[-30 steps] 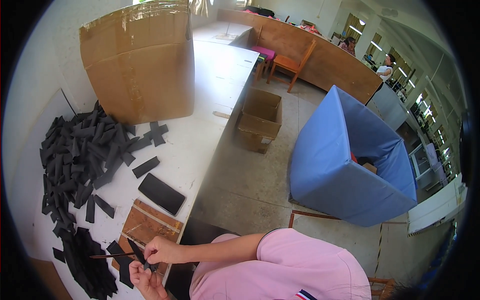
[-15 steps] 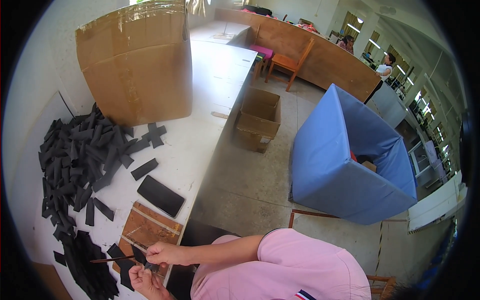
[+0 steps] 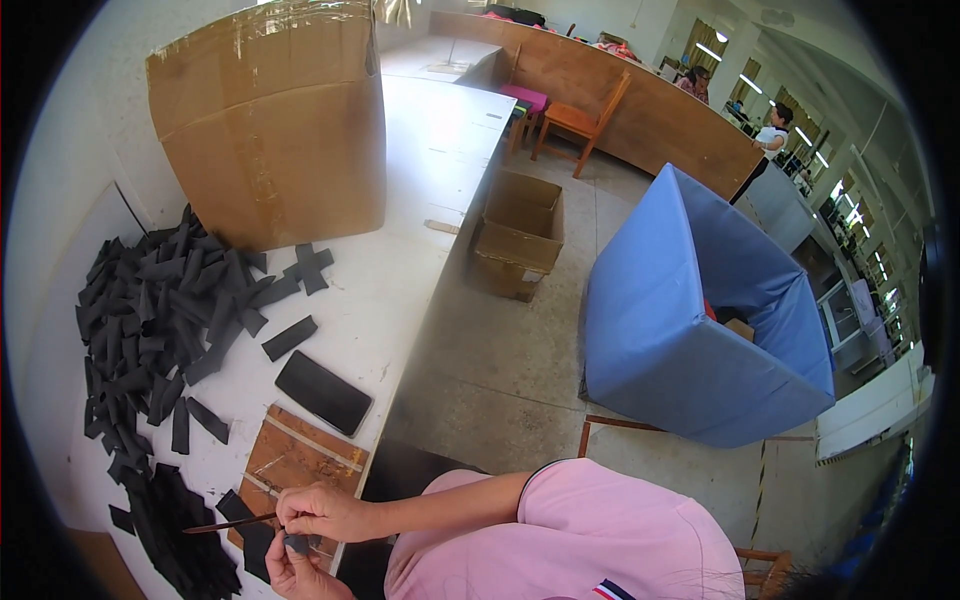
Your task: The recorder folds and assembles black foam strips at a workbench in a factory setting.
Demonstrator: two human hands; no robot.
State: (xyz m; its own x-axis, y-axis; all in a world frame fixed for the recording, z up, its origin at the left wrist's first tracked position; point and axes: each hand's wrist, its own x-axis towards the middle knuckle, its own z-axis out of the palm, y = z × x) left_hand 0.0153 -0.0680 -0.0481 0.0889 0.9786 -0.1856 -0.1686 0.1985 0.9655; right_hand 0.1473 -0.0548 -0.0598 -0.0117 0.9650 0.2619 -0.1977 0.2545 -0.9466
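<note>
Close together over a brown wooden board (image 3: 306,443) at the table's near edge are both my hands. My right hand (image 3: 322,512) is closed in a pinch at the end of a thin, dark brown stick-like tool (image 3: 228,524), which points left. Just below it, my left hand (image 3: 292,572) pinches a small dark grey fabric piece (image 3: 297,544); the fingers partly hide it. Flat black strips (image 3: 236,508) lie beside the hands, partly on the board. A bundle of long black strips (image 3: 180,535) rests further left.
A heap of short black pieces (image 3: 160,310) covers the table's left side. A black phone (image 3: 322,392) lies above the board. A large cardboard box (image 3: 270,130) stands at the back. On the floor are an open carton (image 3: 515,245) and a blue fabric-covered bin (image 3: 650,310).
My right hand has shifted slightly left. The black piece that stood up between my hands no longer shows; a small dark grey part remains at my left fingertips.
</note>
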